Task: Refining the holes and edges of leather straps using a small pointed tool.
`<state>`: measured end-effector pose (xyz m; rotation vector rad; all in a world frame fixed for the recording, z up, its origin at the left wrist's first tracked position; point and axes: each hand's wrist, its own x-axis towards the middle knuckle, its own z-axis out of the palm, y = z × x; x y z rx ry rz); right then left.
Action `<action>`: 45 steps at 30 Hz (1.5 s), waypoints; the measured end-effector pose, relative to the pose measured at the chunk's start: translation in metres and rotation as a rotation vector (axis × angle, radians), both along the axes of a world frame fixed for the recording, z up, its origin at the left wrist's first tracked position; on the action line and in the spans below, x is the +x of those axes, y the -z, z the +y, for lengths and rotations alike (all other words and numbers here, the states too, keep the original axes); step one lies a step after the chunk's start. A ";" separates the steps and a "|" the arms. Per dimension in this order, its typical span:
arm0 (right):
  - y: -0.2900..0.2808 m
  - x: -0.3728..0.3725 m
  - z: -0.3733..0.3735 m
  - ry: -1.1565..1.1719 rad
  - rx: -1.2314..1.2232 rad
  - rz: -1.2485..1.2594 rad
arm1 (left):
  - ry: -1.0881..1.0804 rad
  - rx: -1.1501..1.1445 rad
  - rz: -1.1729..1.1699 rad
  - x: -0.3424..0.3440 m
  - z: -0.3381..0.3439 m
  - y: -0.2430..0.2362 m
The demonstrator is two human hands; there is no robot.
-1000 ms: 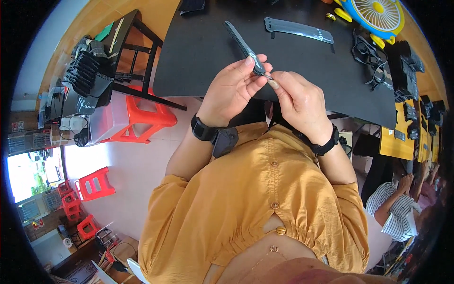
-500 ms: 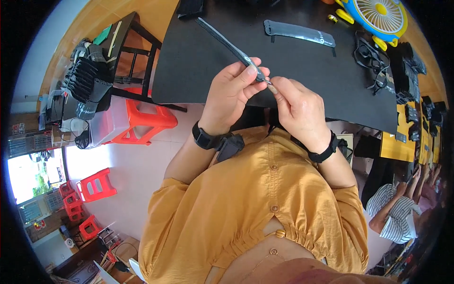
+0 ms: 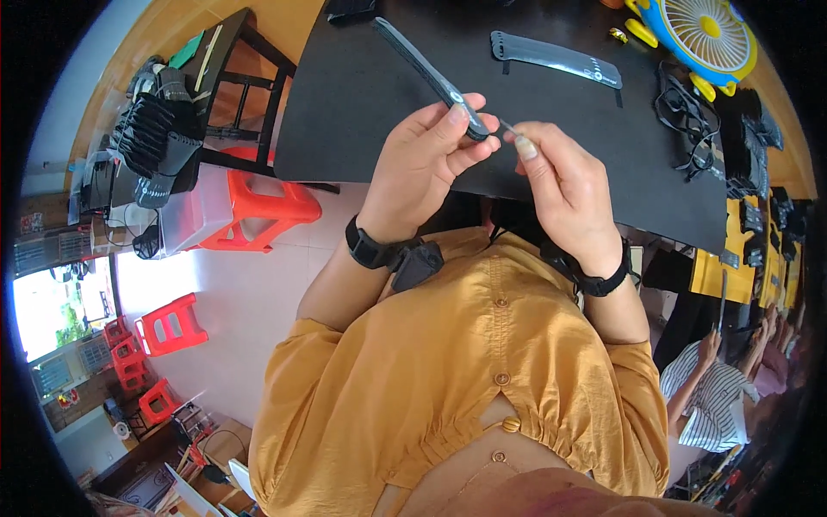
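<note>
My left hand (image 3: 412,168) grips the lower end of a long, narrow black strip (image 3: 416,63), thumb on top. The strip slants up and to the left over the dark table, with pale markings near the held end. My right hand (image 3: 570,191) is pinched round a thin, metallic-looking sliver (image 3: 507,127) that points toward the strip's end; a small gap lies between them. What kind of thing the sliver is cannot be made out. A flat dark grey strip (image 3: 556,60) with a row of small holes or notches at one end lies on the table beyond my hands.
The black table (image 3: 336,112) carries a blue and yellow fan (image 3: 706,34), a tangle of black cables (image 3: 685,125) and a small gold roll (image 3: 618,35). Stacked black strips (image 3: 146,138) lie on a side table at left, near a red stool (image 3: 258,211). A co-worker in stripes (image 3: 706,396) sits at right.
My right hand has moved right and slightly down, drawing the thin sliver away from the strip's end. My left hand keeps its hold, and the strip has turned slightly.
</note>
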<state>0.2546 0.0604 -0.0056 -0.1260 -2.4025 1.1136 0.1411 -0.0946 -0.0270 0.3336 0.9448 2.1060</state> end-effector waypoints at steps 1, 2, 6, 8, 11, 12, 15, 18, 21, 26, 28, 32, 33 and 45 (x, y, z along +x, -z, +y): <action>0.001 0.001 -0.001 -0.021 0.028 0.006 | -0.001 0.000 0.000 0.000 0.000 0.000; 0.002 0.002 -0.001 -0.041 0.057 0.012 | -0.003 -0.018 -0.007 0.001 0.000 0.000; 0.003 0.001 -0.004 -0.026 0.104 0.006 | -0.003 -0.045 -0.039 0.001 0.002 -0.003; 0.003 0.002 -0.005 -0.021 0.115 0.011 | 0.010 -0.036 -0.045 0.001 0.001 -0.001; 0.003 0.002 -0.005 -0.014 0.137 0.026 | 0.031 -0.019 -0.058 0.000 0.001 0.000; 0.003 0.003 -0.004 -0.013 0.146 0.035 | 0.038 -0.014 -0.065 0.000 0.001 0.000; 0.002 0.003 -0.004 -0.027 0.140 0.029 | 0.039 -0.003 -0.076 0.000 0.002 0.001; 0.003 0.003 -0.004 -0.031 0.131 0.031 | 0.049 0.008 -0.086 -0.001 0.001 0.001; 0.005 0.003 -0.004 -0.018 0.129 0.035 | 0.042 -0.005 -0.085 -0.001 0.002 0.002; 0.004 0.005 -0.005 -0.007 0.115 -0.019 | 0.024 -0.005 -0.069 0.001 0.001 0.003; 0.004 0.005 -0.006 0.000 0.120 -0.028 | 0.014 -0.004 -0.057 0.002 0.001 0.003; 0.005 0.006 -0.009 0.010 0.162 -0.008 | -0.056 -0.037 0.023 0.005 0.000 0.005; 0.005 0.005 -0.011 0.022 0.160 -0.001 | -0.071 -0.044 0.031 0.006 0.001 0.006; 0.007 0.004 -0.015 0.032 0.172 -0.015 | -0.120 -0.058 0.067 0.009 0.001 0.006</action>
